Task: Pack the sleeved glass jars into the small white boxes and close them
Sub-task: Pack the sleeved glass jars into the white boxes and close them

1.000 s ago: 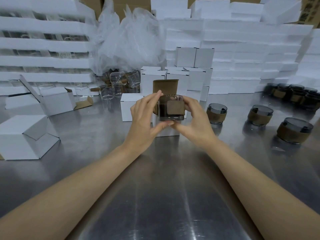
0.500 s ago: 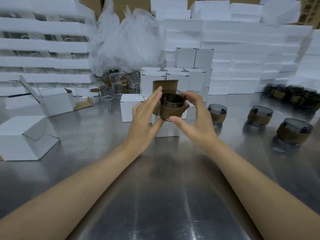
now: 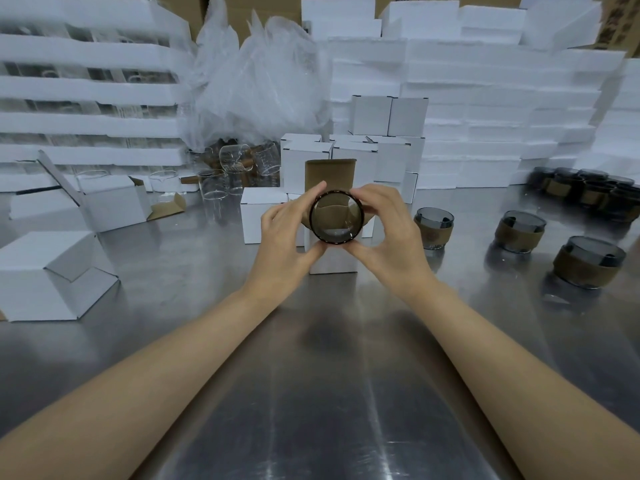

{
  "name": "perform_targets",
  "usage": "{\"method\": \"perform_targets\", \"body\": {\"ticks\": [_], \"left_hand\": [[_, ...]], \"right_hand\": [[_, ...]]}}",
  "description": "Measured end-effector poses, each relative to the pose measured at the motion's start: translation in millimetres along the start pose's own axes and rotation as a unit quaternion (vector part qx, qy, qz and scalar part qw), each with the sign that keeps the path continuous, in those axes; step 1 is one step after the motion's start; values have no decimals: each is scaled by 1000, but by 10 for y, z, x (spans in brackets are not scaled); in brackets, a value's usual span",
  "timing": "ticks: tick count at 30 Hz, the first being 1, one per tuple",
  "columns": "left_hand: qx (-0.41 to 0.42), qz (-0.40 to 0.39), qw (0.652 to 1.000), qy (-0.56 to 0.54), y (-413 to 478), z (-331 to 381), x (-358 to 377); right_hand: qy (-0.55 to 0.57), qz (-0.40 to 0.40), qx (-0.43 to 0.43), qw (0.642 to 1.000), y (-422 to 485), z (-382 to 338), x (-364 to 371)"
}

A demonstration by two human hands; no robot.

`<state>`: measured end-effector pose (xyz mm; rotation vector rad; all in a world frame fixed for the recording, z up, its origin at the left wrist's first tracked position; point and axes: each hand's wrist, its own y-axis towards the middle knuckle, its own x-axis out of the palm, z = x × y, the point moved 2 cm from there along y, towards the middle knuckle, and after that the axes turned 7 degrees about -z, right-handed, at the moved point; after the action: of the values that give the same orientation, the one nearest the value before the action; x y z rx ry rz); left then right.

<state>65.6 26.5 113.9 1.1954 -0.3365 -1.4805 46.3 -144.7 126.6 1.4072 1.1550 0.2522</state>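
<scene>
glossy smoked-glass jar (image 3: 336, 216) in matt brown sleeve, matt white card boxes (image 3: 306, 164), brushed shiny steel table (image 3: 311, 393).

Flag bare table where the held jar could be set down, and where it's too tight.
Widest bare steel: between the forearms, nearer than the open box. Second patch: between the left white box and the left hand holding the jar. Crowded: sleeved jars on the right; clear glasses and stacked boxes behind.

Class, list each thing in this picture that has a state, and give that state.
held jar, tipped on its side, end-on to the camera.
left hand, gripping the held jar.
right hand, gripping the held jar.
box behind the hands, open, flap up.
jar beside the right hand, upright, unboxed.
</scene>
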Motion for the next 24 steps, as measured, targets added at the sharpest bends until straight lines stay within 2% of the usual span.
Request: {"method": "perform_targets", "body": {"ticks": [7,13,22,24], "left_hand": [[42,20,998,29,8,8,2],[47,26,997,47,6,20,0],[72,40,997,8,-34,129,-4],[70,52,996,2,-33,128,-20]], "right_hand": [[21,1,19,1000,-1,-14,-4],[37,-9,31,999,4,-37,-1],[40,-110,58,991,-31,-96,-32],[31,-104,60,992,-32,-107,-27]]}}
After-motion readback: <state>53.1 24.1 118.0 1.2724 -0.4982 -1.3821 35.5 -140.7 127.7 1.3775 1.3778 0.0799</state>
